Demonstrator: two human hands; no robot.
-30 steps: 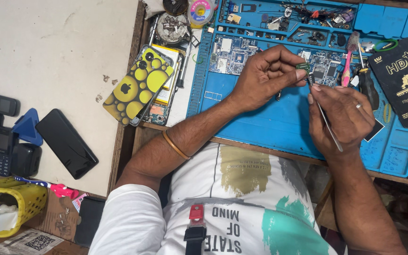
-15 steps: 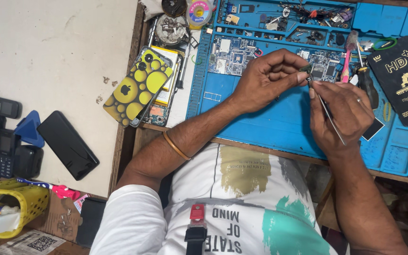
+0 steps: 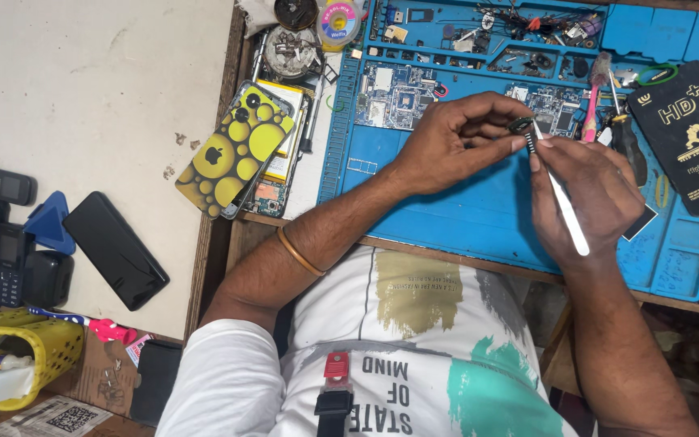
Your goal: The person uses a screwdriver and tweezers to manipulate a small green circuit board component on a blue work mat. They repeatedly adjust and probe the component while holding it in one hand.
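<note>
The left hand pinches a small dark part above the blue mat on the worktop. The right hand, grip clenched on tweezers, works at it. The next move probably needs a steady tip.

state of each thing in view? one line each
left hand: pinching small dark part
small dark part: held above mat
right hand: gripping tweezers
tweezers: tip on the part
yellow phone: face down, back cover on
black phone: lying flat, dark
circuit board: bare, on blue mat
</note>
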